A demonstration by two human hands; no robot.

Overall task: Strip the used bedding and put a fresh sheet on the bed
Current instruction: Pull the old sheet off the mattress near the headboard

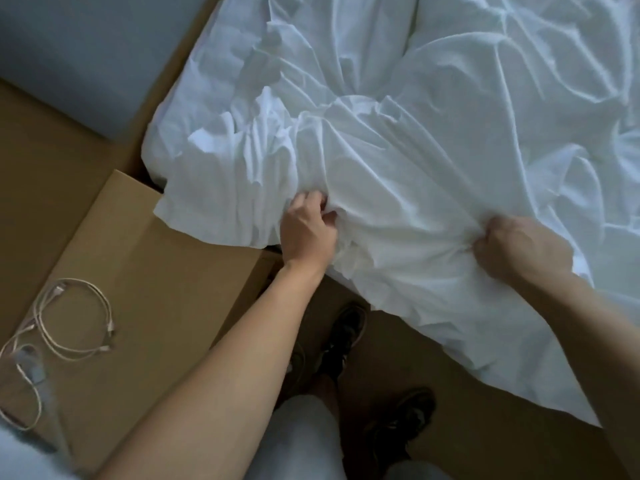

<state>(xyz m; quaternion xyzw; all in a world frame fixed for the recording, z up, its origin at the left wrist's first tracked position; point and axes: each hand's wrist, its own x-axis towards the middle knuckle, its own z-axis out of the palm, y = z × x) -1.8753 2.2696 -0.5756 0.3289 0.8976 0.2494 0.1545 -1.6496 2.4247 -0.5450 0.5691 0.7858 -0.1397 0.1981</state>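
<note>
The white bedding (415,150) lay heaped and deeply creased across the bed (153,180), covering it from the near edge to the far side of the view. At the bed's near left corner the cloth was bunched into tight folds. One flap spilled over that corner onto the top of a low brown table (156,271) standing just beside the bed. Along the near edge the bedding hung over and down toward the floor (485,393).

The left hand (306,233) was at the near left corner, its fingers curled into the gathered folds, its grip clamped on the bedding. The right hand (519,247) was farther along the near edge, closed in a fist with a knot of cloth pinched inside it. Creases fanned outward from that grip. Both forearms were bare and reached forward from the bottom of the view, well apart from each other.

Below the hands, the person stood on the brown floor in dark shoes (343,337), close to the bed's near edge, with light grey shorts (301,441) showing at the bottom. On the table, coiled pale cables (76,317) lay near its left side, apart from the flap of bedding. A grey-blue wall (69,46) rose beyond the table.
</note>
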